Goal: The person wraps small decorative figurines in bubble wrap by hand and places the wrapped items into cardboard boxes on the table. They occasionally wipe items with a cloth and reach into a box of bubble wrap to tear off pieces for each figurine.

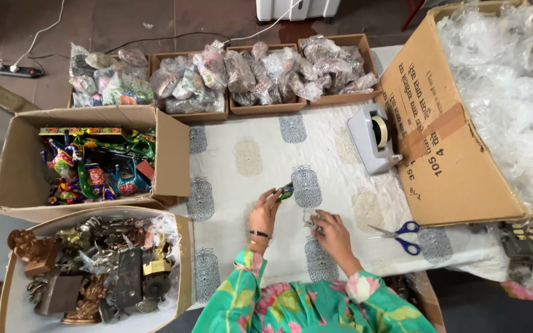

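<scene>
1. The left hand (264, 213) pinched a small green shiny trinket (286, 191) above the white printed cloth (260, 154).
2. The right hand (333, 233) pressed down on a little clear crinkly plastic bag (311, 220), fingers closed on it.
3. Blue-handled scissors (402, 237) lay near the right hand.
4. A grey tape holder (372, 137) sat farther away.

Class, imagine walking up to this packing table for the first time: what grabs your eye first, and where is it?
The big carton of clear plastic wrap fills the right side. At left, a box of bright painted figures sits above a box of metal figurines. In the middle, the left hand holds a small green item over the printed cloth, the right hand beside it.
</scene>
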